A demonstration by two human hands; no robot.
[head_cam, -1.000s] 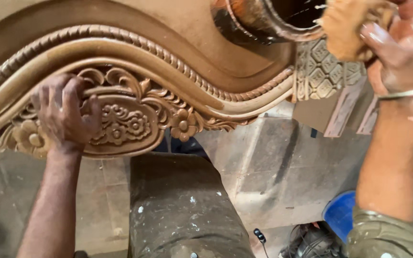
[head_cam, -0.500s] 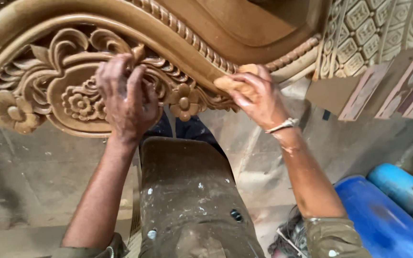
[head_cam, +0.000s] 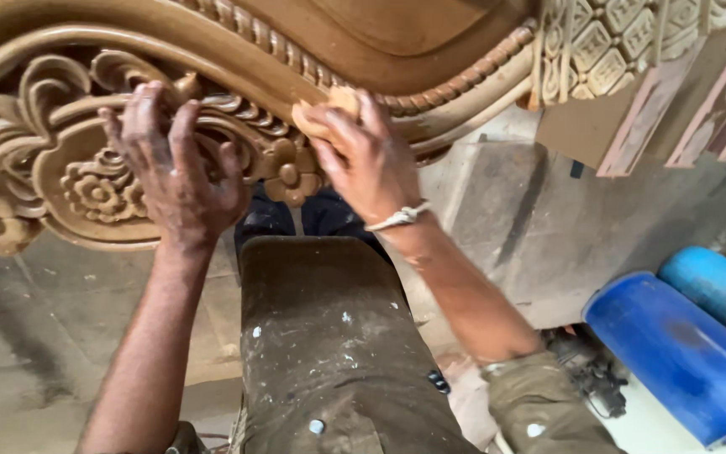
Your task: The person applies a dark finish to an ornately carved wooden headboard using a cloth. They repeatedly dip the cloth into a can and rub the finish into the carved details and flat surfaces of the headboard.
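While both hands meet the carving: it lies above them
Carving [head_cam: 86,181]: scrolled, flowered wood
Left hand [head_cam: 174,172]: fingers spread, flat on its oval — gripping nothing
Right hand [head_cam: 363,155]: closed on pad [head_cam: 321,113], pressed beneath the beaded edge
Drum [head_cam: 674,353]: blue — lower right

My right hand [head_cam: 367,155] is no longer raised at the upper right beside the dark round opening, as it was a second ago; it is now down on the carved wooden panel [head_cam: 413,50], pressing the tan pad [head_cam: 323,116] against the moulding just under the rope-like beading; my left hand [head_cam: 176,172] sits further right in view, fingers spread over the scrollwork beside the carved flower [head_cam: 289,172]; the blue drums [head_cam: 682,345] now show at lower right.
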